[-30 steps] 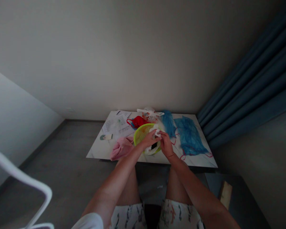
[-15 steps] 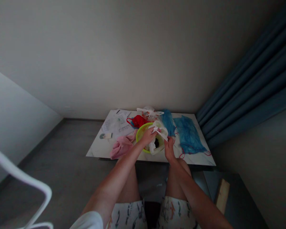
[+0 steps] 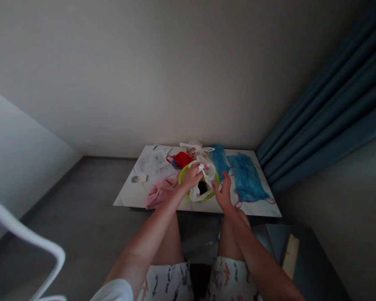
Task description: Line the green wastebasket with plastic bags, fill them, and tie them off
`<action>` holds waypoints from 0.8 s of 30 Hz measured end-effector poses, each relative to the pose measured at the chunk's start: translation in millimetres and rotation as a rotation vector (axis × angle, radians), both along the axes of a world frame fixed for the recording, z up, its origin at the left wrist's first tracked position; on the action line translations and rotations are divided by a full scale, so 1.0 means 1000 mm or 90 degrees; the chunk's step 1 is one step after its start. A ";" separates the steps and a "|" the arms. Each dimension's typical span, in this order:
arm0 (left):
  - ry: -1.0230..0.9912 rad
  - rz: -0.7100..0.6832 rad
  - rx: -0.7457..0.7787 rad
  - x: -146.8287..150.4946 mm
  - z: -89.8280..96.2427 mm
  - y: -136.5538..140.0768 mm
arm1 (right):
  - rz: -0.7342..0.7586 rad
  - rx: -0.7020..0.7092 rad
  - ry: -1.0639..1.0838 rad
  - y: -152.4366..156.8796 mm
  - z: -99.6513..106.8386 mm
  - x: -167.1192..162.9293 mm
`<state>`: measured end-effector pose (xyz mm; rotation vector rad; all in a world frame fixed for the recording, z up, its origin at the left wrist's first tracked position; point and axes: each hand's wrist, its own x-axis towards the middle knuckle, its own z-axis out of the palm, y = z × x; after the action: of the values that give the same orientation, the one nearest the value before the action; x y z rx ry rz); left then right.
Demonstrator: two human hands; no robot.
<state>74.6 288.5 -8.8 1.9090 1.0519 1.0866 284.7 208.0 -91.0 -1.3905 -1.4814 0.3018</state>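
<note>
A yellow-green plastic basket (image 3: 183,174) stands on the low marble-patterned table (image 3: 128,196). In it sits a white plastic bag (image 3: 194,194) with its mouth open and something dark (image 3: 202,187) inside that I cannot make out. My left hand (image 3: 191,175) is closed on the bag's gathered edge above the basket. Beside the basket's right rim, my right hand (image 3: 223,191) has its thumb and fingers spread, with nothing in it. A pink cloth (image 3: 159,191) lies left of the basket.
Behind the basket are a red item with straps (image 3: 181,159) and another tied white bag (image 3: 196,148). Blue plastic bags with red drawstrings (image 3: 247,177) lie at right. Printed sheets (image 3: 156,163) lie at left. A wooden piece (image 3: 290,255) rests on a dark surface near the curtain (image 3: 329,100).
My right hand has let go of the white bag and opened, just right of the basket. The bag has settled lower over the basket, with my left hand still on it.
</note>
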 end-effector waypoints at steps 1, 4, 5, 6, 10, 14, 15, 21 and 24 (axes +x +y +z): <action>0.003 -0.012 0.001 -0.001 0.002 -0.002 | 0.045 0.007 -0.024 0.005 0.010 -0.003; -0.024 -0.009 -0.033 -0.001 0.004 -0.007 | 0.143 -0.016 -0.097 0.028 0.032 -0.015; -0.039 0.003 -0.050 0.000 0.004 -0.009 | 0.147 -0.030 -0.105 0.036 0.035 -0.020; -0.053 0.020 -0.065 0.000 0.004 -0.010 | 0.147 -0.044 -0.104 0.044 0.036 -0.024; -0.091 0.108 -0.090 -0.007 -0.001 -0.011 | 0.160 -0.077 -0.046 0.063 0.031 -0.033; -0.053 0.042 -0.059 -0.021 -0.007 -0.010 | 0.162 -0.083 -0.005 0.062 0.028 -0.036; -0.018 0.007 -0.046 -0.023 -0.007 -0.011 | 0.187 -0.081 -0.032 0.062 0.028 -0.037; 0.194 -0.030 0.048 -0.022 -0.007 -0.006 | 0.273 -0.082 -0.240 0.064 0.031 -0.043; 0.185 0.016 0.049 -0.025 -0.013 -0.001 | 0.285 -0.091 -0.224 0.068 0.030 -0.038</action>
<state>49.3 287.1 -21.9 2.1667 1.2082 0.8912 246.8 276.1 -61.1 -1.2529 -2.1026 0.4665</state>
